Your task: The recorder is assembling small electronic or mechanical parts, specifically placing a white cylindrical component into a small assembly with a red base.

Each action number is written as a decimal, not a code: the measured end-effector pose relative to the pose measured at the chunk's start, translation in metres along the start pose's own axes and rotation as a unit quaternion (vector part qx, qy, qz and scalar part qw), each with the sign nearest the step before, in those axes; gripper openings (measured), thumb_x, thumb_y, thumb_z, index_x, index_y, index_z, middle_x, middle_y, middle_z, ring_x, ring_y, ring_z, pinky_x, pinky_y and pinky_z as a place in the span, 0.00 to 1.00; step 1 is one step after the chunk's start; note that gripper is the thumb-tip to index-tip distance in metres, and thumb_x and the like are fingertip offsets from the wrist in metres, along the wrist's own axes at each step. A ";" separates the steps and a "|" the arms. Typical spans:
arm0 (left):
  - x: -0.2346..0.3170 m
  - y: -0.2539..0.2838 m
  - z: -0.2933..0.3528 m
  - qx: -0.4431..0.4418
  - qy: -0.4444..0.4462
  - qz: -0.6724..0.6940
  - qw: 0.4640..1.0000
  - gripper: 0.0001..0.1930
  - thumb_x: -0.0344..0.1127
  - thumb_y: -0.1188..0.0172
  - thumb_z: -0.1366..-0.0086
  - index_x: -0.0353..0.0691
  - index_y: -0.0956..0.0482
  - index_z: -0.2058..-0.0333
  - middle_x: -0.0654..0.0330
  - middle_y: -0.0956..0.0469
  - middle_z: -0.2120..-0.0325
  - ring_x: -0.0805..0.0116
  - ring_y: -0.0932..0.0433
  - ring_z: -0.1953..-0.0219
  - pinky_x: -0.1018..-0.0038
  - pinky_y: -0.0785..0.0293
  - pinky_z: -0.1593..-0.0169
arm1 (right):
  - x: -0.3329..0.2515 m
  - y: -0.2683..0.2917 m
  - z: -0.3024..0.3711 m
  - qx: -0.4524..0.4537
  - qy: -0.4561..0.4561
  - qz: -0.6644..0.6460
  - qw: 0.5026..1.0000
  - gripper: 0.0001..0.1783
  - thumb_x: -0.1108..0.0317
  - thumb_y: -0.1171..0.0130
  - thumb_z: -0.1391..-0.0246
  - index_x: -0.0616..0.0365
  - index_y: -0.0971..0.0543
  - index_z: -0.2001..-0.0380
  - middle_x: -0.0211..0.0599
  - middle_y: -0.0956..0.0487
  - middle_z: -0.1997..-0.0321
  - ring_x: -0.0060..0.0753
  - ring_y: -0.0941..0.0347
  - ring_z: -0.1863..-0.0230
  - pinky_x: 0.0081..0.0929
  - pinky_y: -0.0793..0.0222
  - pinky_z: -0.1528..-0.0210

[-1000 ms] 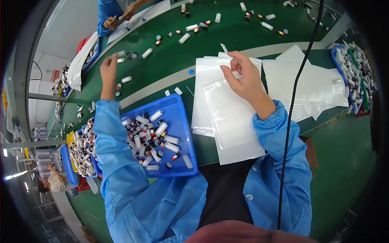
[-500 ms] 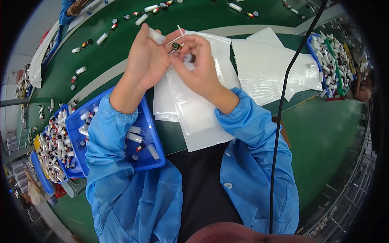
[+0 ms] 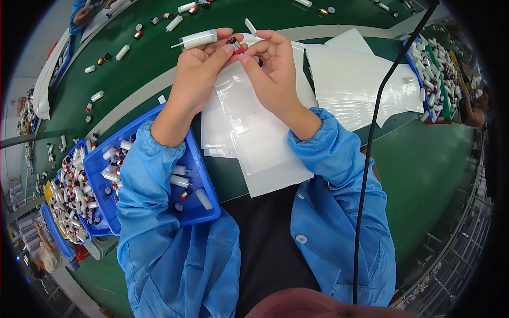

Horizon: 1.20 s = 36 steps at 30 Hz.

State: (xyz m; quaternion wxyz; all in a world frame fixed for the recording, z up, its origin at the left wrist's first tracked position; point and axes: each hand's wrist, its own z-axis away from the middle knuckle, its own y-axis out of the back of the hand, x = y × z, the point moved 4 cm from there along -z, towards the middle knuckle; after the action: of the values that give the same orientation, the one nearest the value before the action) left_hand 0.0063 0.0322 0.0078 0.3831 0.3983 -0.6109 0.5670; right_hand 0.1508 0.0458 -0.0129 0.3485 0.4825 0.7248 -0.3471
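Observation:
In my left hand [image 3: 197, 71] a white translucent tube [image 3: 199, 38] with a thin nozzle lies across the fingers, nozzle pointing left. Its thumb and fingertips also pinch a small black, silver and red fitting [image 3: 235, 45]. My right hand [image 3: 275, 74] is closed close beside it, fingertips almost at the fitting. Between the right fingers a flat white stick [image 3: 251, 27] points up. A small dark round piece [image 3: 259, 61] shows partly inside that hand; the fingers hide the rest. White plastic sheets [image 3: 265, 143] lie below both hands.
A blue tray [image 3: 199, 216] with tubes and small fittings stands under my left forearm, beside another heaped blue bin [image 3: 98, 228]. More loose parts lie on the green belt [image 3: 154, 53]. White sheets [image 3: 360, 74] and filled bins [image 3: 437, 79] are at right. A black cable [image 3: 371, 132] hangs in front.
My left hand has turned from palm up to a pinch, and the tube now points left. The black and red fitting is now at the left fingertips. My right hand has shifted slightly right.

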 end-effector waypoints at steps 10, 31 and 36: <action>0.000 -0.001 0.001 -0.016 -0.008 -0.032 0.999 0.14 0.25 0.46 0.30 0.29 0.27 0.47 0.51 0.22 0.51 0.67 0.21 0.49 0.75 0.23 0.44 | -0.009 0.014 -0.015 0.016 -0.062 -0.096 0.993 0.13 0.75 0.40 0.43 0.60 0.27 0.54 0.26 0.26 0.68 0.19 0.31 0.62 0.21 0.35 0.57; 0.006 -0.009 0.005 -0.059 -0.035 -0.134 0.989 0.17 0.26 0.44 0.32 0.27 0.26 0.45 0.51 0.22 0.50 0.65 0.22 0.49 0.72 0.25 0.41 | 0.000 0.016 -0.014 -0.039 -0.174 -0.066 0.982 0.06 0.70 0.40 0.40 0.61 0.21 0.62 0.32 0.17 0.66 0.15 0.24 0.66 0.14 0.35 0.66; 0.005 -0.007 0.004 -0.058 -0.008 -0.114 0.992 0.19 0.26 0.42 0.32 0.28 0.27 0.44 0.50 0.22 0.49 0.64 0.21 0.48 0.71 0.24 0.41 | 0.000 0.017 -0.014 -0.014 -0.150 -0.044 0.988 0.05 0.71 0.38 0.41 0.61 0.21 0.64 0.31 0.18 0.68 0.14 0.25 0.69 0.14 0.34 0.68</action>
State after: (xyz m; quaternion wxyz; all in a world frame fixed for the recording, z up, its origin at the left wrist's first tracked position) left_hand 0.0109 0.0277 0.0152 0.4631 0.4466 -0.5964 0.4801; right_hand 0.1647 0.0625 -0.0092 0.4446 0.3878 0.6892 -0.4205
